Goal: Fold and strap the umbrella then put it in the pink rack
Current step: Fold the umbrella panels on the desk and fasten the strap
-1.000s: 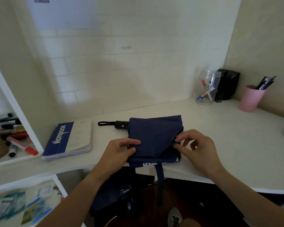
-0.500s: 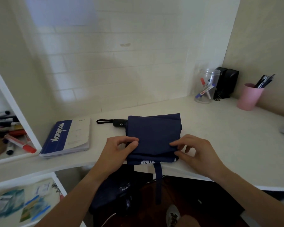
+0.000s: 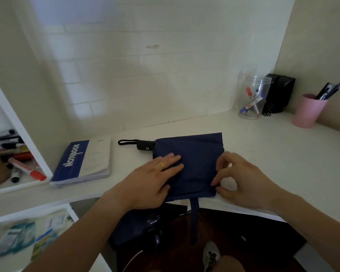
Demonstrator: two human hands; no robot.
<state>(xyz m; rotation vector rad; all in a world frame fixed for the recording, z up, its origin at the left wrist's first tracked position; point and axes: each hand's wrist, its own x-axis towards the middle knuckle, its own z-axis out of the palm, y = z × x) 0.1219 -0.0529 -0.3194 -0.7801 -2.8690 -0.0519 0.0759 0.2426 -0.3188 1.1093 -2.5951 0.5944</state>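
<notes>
A navy blue umbrella (image 3: 194,158) lies flat on the white desk (image 3: 273,154), its fabric folded into a rough square. Its black handle (image 3: 144,145) with a wrist loop points left. The umbrella's strap (image 3: 193,216) hangs down over the desk's front edge. My left hand (image 3: 151,179) lies flat on the fabric's left part, fingers stretched out and pressing down. My right hand (image 3: 238,177) pinches the fabric's right edge near the front corner. A pink cup (image 3: 307,112) holding dark pens stands at the far right of the desk.
A blue notebook (image 3: 82,161) lies left of the umbrella. A clear jar (image 3: 252,99) with markers and a black box (image 3: 279,93) stand at the back right. A white shelf (image 3: 18,124) with markers is on the left. Dark items sit under the desk.
My left hand went from pinching the fabric's left front edge to lying flat on top of it. My right hand moved to the right edge. The printed front fold is now tucked under.
</notes>
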